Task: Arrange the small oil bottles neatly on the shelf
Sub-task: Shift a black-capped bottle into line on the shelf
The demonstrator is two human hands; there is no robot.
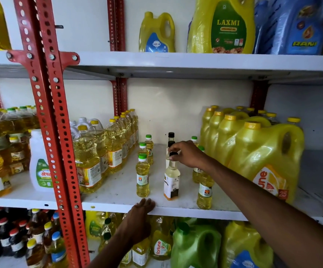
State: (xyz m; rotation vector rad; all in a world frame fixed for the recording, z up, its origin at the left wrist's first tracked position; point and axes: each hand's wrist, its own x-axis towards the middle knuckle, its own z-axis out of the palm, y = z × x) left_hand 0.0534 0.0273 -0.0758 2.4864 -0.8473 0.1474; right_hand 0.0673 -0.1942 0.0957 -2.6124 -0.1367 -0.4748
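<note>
Far to the left of both hands, past the red perforated steel upright (48, 120), stands a white plastic jug with a green label (39, 161), and nearer in a block of tall clear bottles of yellow oil with yellow caps (102, 151) runs back along the white shelf (118, 190). The left hand (139, 219) lies below and to the left of the right one, its fingers flat and loosely spread over the front lip of the shelf, holding nothing. Just above its fingertips, a row of small clear oil bottles with green caps (143, 176) lines up front to back, three in view. To their right the right hand (187, 153) reaches in from the lower right with its fingertips pinched around the black cap of a small pale-oil bottle with a white and black label (172, 179), which stands upright on the shelf; two more black-capped bottles (171, 138) stand directly behind it, partly hidden by the hand. Under the right forearm stand more small green-capped bottles of yellow oil (205, 188), the front one close to the shelf edge. Just beyond the right wrist, large yellow plastic jugs with handles and yellow caps (263, 155) fill the shelf.
</note>
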